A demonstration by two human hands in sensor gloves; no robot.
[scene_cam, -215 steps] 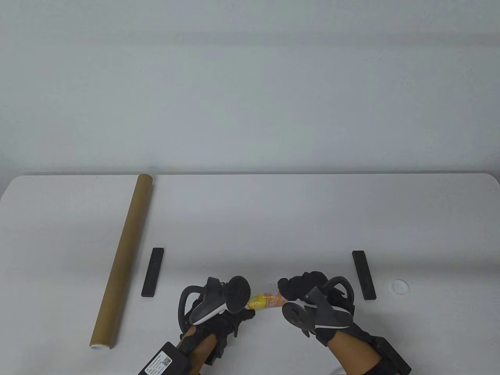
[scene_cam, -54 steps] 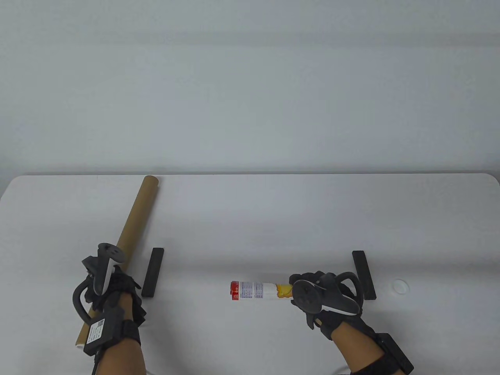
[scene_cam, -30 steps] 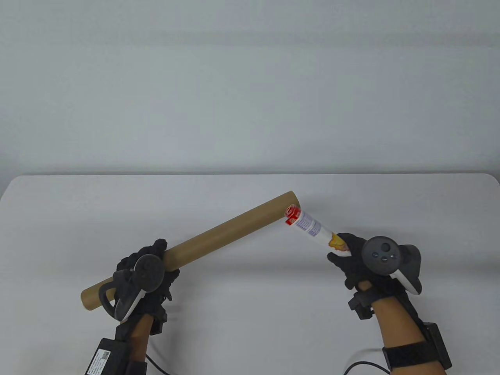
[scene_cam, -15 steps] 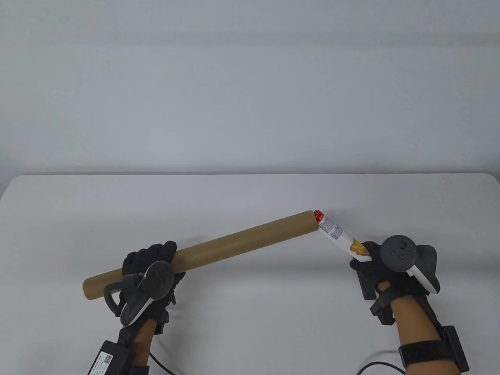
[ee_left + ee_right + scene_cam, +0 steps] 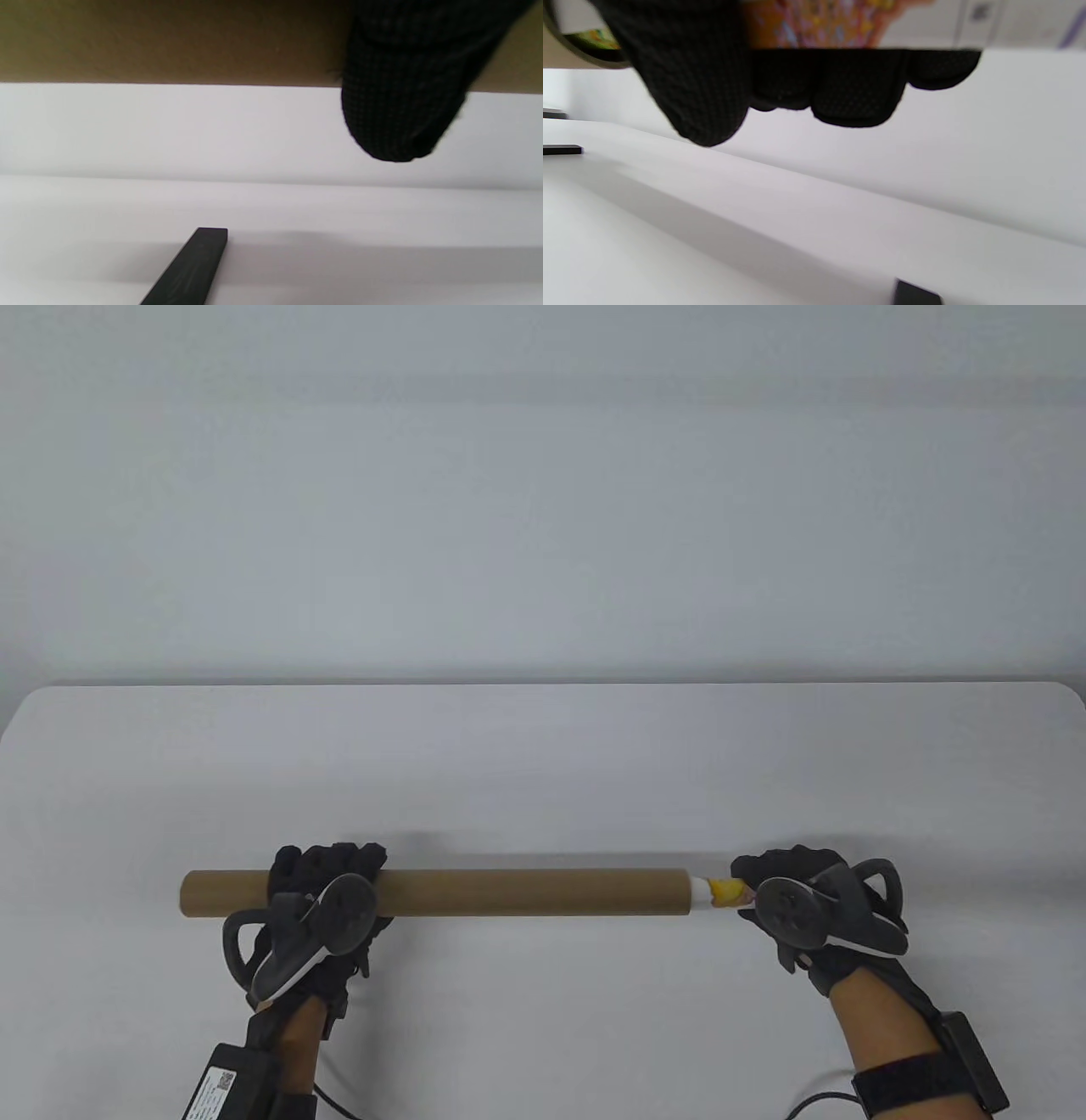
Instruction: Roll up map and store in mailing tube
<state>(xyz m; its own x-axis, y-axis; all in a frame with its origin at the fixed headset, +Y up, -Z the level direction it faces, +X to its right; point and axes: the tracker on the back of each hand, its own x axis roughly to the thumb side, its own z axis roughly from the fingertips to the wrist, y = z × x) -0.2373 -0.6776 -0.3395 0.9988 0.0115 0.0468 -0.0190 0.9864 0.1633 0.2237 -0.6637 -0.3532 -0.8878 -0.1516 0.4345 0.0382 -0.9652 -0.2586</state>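
Observation:
The brown cardboard mailing tube (image 5: 526, 892) is held level above the white table (image 5: 543, 746). My left hand (image 5: 327, 882) grips it near its left end; the tube fills the top of the left wrist view (image 5: 169, 40), with a gloved finger (image 5: 398, 106) over it. The rolled map (image 5: 717, 892) sits mostly inside the tube's right opening, with only a short white and yellow end showing. My right hand (image 5: 776, 882) grips that end; in the right wrist view the colourful map (image 5: 818, 21) lies under my fingers (image 5: 695, 84).
A black weight bar (image 5: 191, 271) lies on the table below the tube in the left wrist view. Two more dark bar ends (image 5: 562, 149) (image 5: 916, 293) show in the right wrist view. In the table view these bars are hidden by my hands.
The tube swung from tilted to level. My right hand lined the map up with the open end and pushed it left, so most of the map went inside.

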